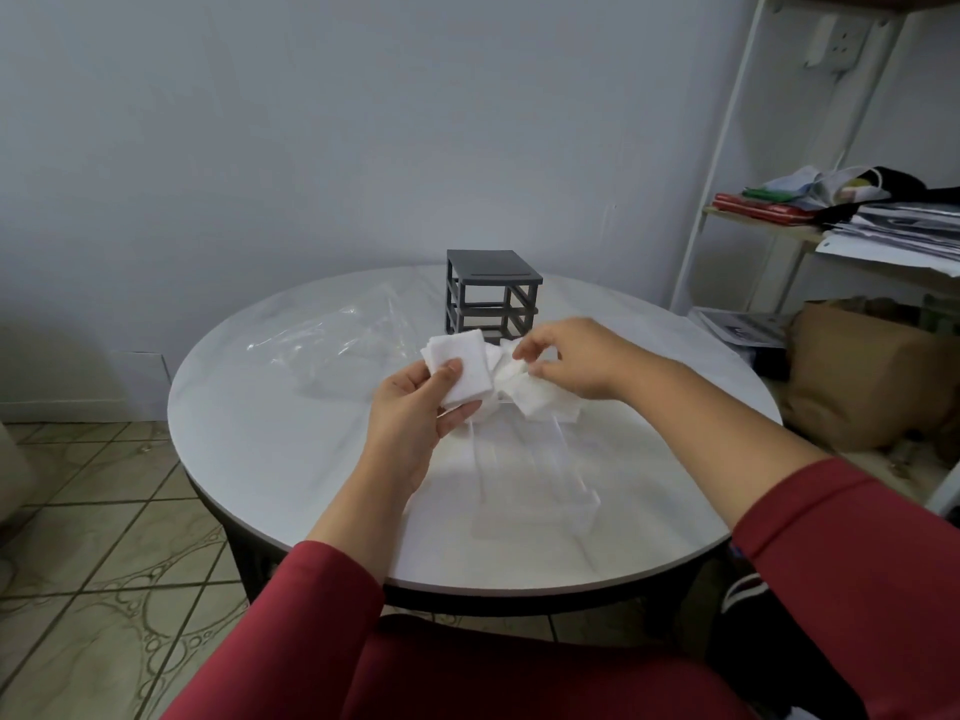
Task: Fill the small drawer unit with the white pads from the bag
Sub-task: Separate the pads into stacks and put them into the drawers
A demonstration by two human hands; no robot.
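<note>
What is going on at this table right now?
Someone's left hand holds a neat stack of white pads while the right hand pinches at the loose pile. The grey drawer frame stands behind with open slots. Clear drawers lie in front, and the bag lies to the left.

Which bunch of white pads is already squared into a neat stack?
The stack gripped in the left hand, flat with its edges aligned. The loose pads that the right hand pinches lie jumbled.
</note>
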